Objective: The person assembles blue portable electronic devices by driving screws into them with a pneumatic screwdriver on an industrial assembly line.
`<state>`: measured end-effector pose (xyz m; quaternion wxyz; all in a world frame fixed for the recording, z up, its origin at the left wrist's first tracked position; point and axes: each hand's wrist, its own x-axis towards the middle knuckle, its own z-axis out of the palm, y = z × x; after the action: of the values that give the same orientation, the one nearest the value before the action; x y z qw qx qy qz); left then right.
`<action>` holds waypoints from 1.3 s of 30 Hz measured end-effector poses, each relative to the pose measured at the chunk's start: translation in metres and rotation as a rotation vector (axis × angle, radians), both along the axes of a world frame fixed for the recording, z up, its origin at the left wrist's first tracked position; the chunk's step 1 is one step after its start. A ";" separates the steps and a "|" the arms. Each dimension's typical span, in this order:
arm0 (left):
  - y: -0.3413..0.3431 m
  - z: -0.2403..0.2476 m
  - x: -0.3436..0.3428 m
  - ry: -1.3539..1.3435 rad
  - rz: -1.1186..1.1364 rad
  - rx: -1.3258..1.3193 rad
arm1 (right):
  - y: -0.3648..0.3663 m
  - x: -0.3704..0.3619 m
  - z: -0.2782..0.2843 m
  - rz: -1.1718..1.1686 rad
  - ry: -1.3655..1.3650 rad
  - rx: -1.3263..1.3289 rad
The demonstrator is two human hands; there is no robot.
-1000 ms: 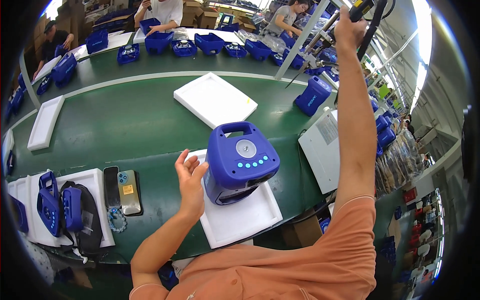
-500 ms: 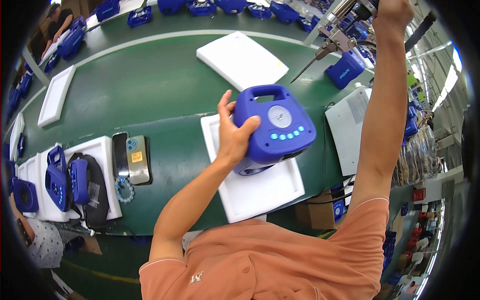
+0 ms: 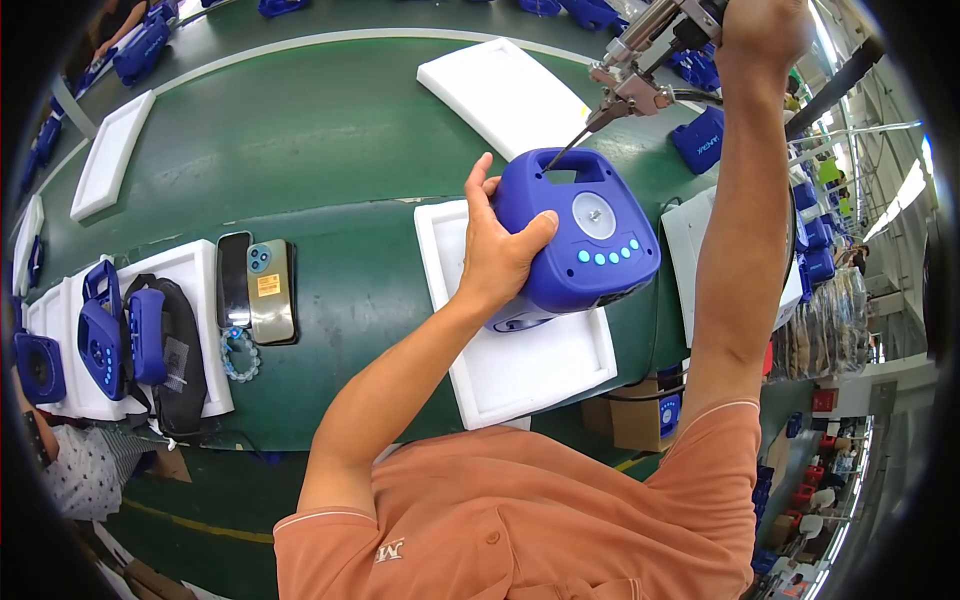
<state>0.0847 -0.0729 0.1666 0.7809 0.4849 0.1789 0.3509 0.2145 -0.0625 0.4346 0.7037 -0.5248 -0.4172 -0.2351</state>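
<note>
A blue portable speaker [image 3: 575, 250] with a carry handle, a round silver disc and a row of light-blue buttons is tilted up above a white foam tray [image 3: 530, 385]. My left hand [image 3: 500, 245] grips its left side, thumb on the front face and fingers behind. High at the upper right, my right hand [image 3: 765, 40] is closed round the top of a power screwdriver [image 3: 635, 88] in a metal mount. Its long thin bit slants down to the speaker's upper left corner, its tip at a screw hole beside the handle.
A white foam lid [image 3: 505, 95] lies behind the speaker. To the right stands a pale metal box [image 3: 690, 250] with cables. On the left are two phones [image 3: 272, 290], a bead bracelet [image 3: 240, 355] and a foam tray [image 3: 215, 330] with blue speaker parts. A co-worker's arm shows at far left.
The screwdriver has come down and left, its bit going from free air to the speaker's corner. The left hand and speaker appear slightly further right and up as the whole view shifts.
</note>
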 end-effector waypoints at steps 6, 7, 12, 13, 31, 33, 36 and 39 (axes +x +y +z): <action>-0.001 0.002 -0.001 -0.001 0.004 0.011 | 0.006 0.002 -0.009 0.044 -0.037 0.029; 0.000 0.000 -0.001 0.001 0.006 0.007 | 0.006 -0.003 -0.012 0.035 -0.023 -0.011; 0.000 -0.005 0.001 -0.001 0.000 -0.024 | 0.005 -0.013 -0.024 0.129 0.016 -0.066; 0.000 -0.004 0.002 0.004 -0.003 -0.028 | 0.008 -0.017 -0.028 0.125 -0.007 -0.059; 0.006 -0.005 0.003 0.076 -0.012 0.059 | -0.048 0.014 0.064 -0.082 0.040 0.079; 0.024 0.003 0.010 0.114 -0.052 -0.001 | -0.053 0.040 0.069 -0.094 -0.043 0.055; 0.041 0.014 0.028 0.173 -0.096 -0.020 | -0.051 0.112 0.068 -0.181 -0.280 0.107; 0.051 0.005 0.027 0.163 -0.151 -0.018 | -0.041 0.102 0.037 -0.297 -0.202 0.043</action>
<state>0.1122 -0.0216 0.1717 0.7923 0.5169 0.2078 0.2487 0.3167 -0.1030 0.4719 0.6269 -0.5393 -0.3985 -0.3967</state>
